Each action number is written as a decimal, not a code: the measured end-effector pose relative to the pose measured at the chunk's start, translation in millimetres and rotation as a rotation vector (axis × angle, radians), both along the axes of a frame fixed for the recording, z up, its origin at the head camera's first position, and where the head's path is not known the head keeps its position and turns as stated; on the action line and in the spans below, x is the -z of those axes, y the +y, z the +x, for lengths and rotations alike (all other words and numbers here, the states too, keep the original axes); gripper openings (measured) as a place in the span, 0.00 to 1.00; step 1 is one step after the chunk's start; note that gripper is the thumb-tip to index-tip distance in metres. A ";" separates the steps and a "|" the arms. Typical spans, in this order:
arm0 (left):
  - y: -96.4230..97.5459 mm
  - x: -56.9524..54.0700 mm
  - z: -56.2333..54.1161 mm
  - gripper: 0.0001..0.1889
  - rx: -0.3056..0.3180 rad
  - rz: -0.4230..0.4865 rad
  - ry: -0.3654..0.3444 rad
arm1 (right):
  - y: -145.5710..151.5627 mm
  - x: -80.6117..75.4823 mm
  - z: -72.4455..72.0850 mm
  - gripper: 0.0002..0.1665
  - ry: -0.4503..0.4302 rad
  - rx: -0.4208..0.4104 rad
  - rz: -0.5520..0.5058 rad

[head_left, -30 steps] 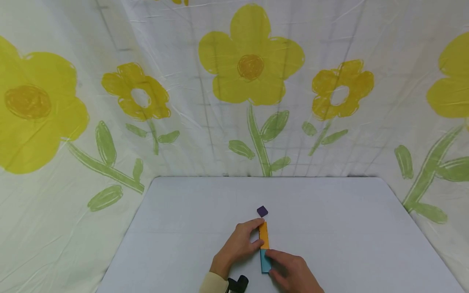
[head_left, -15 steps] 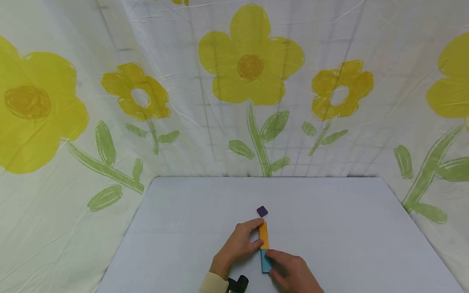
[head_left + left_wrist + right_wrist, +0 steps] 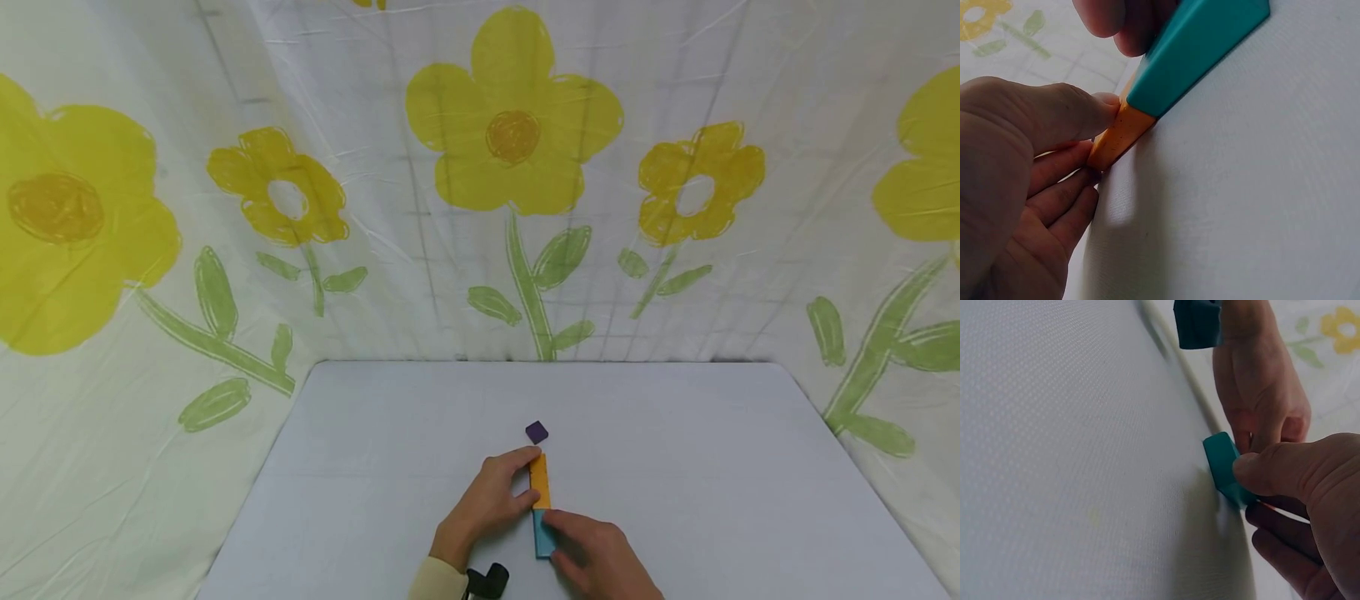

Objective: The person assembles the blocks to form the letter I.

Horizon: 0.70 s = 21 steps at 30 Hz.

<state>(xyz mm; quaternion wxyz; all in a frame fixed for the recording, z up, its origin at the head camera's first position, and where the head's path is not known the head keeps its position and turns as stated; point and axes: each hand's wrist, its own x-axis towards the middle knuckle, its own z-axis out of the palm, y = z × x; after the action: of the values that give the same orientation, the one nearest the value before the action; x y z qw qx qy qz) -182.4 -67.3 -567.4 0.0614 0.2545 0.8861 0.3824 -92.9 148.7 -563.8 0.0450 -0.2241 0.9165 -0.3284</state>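
Note:
An orange block (image 3: 540, 482) and a teal block (image 3: 544, 534) lie end to end on the white table, touching. My left hand (image 3: 489, 498) holds the orange block, index finger at its far end and thumb near the join. The left wrist view shows the thumb against the orange block (image 3: 1121, 139), right beside the teal block (image 3: 1200, 53). With my right hand (image 3: 603, 552) I grip the teal block between thumb and fingers. In the right wrist view the thumb presses on the teal block (image 3: 1221, 461); the orange one is hidden there.
A small dark purple cube (image 3: 537, 432) sits just beyond the orange block's far end. The white table (image 3: 360, 450) stretches to both sides. Behind it hangs a curtain (image 3: 600, 50) printed with yellow flowers. A black wrist device (image 3: 489, 581) is at the left wrist.

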 end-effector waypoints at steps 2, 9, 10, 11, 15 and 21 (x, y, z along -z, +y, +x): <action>-0.1 -0.1 0.2 0.31 0.000 -0.002 0.006 | -0.5 -0.1 0.1 0.29 -0.001 0.002 0.000; -0.4 1.3 -0.2 0.31 0.002 -0.002 0.009 | -2.4 -1.4 1.4 0.28 -0.005 0.011 -0.007; -0.4 1.2 -0.1 0.31 0.001 -0.002 0.008 | -2.4 -1.5 1.4 0.28 -0.005 0.011 -0.007; -0.6 1.0 0.1 0.31 0.002 -0.003 0.009 | -2.4 -1.6 1.5 0.28 -0.005 0.011 -0.008; -0.9 0.5 0.3 0.31 0.004 -0.008 0.014 | -2.1 -1.2 1.5 0.28 0.012 0.005 -0.007; -0.9 1.3 0.0 0.31 0.013 -0.012 0.022 | -3.0 -0.7 1.3 0.28 0.002 0.011 -0.016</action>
<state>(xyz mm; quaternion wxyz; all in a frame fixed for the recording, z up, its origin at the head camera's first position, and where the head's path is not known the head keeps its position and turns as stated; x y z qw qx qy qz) -182.3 -68.2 -568.7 0.0555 0.2640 0.8873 0.3740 -91.6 145.7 -563.1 0.0406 -0.2198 0.9151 -0.3356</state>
